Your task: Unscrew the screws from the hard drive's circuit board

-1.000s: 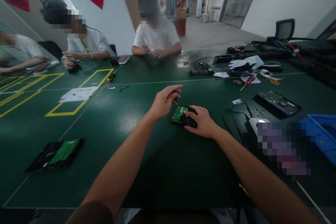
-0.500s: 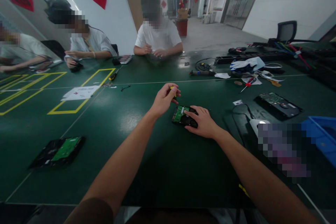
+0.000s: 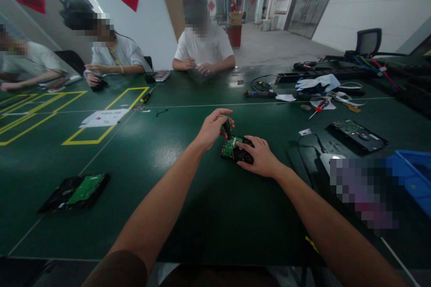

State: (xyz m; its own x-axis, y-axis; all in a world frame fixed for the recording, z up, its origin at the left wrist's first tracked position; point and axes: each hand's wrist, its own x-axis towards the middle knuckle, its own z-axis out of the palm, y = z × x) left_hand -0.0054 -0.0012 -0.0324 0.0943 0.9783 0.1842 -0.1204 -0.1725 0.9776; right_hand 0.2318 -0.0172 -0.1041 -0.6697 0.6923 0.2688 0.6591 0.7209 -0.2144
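In the middle of the head view a hard drive lies on the green table with its circuit board facing up. My right hand rests over its right end, fingers wrapped round the casing and pressing it down. Above the drive's left part, my left hand is closed round the handle of a screwdriver, black with some yellow. The shaft points down at the green board; whether its tip sits in a screw is too small to tell.
Another hard drive lies at the left, and a third hard drive at the right beside a blue bin. A red screwdriver, gloves and an electric screwdriver lie farther back. Several people sit across the table.
My left hand has turned the screwdriver from a raised hold to pointing down, its shaft now over the board. My right hand has stayed on the hard drive.
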